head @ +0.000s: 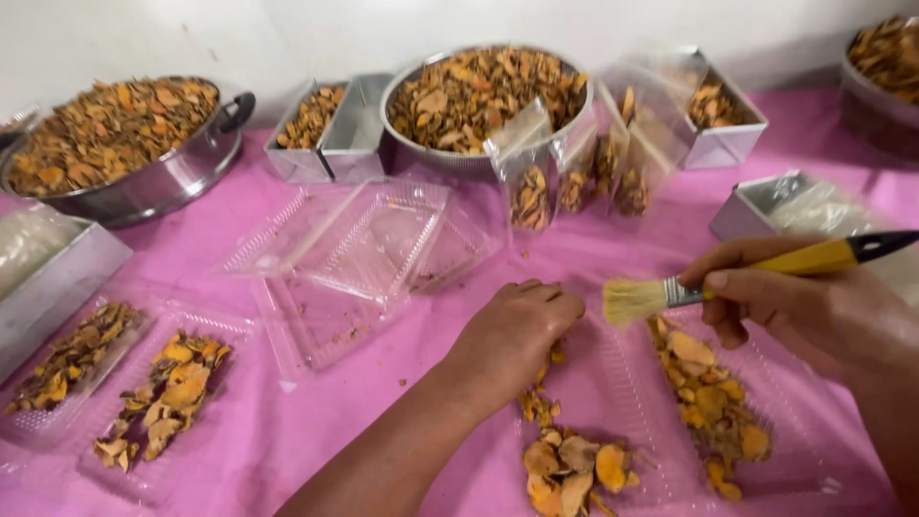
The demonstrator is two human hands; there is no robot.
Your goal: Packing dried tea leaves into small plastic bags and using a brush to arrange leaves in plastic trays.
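Note:
My right hand (799, 311) grips a paintbrush (756, 271) with a yellow handle, black end and pale bristles that point left. My left hand (515, 335) rests palm down with curled fingers on an open clear plastic tray (627, 383), just left of the bristles. That tray holds dried orange-yellow root slices (570, 464) in its left half and more dried slices (708, 397) in its right half, under my right hand.
Pink cloth (258, 431) covers the table. Empty clear trays (369, 244) lie in the middle, filled clear trays (158, 393) at the left. Metal bowls (483, 96), a pot (124, 144), small metal tins (330, 129) and filled plastic bags (574, 172) stand at the back.

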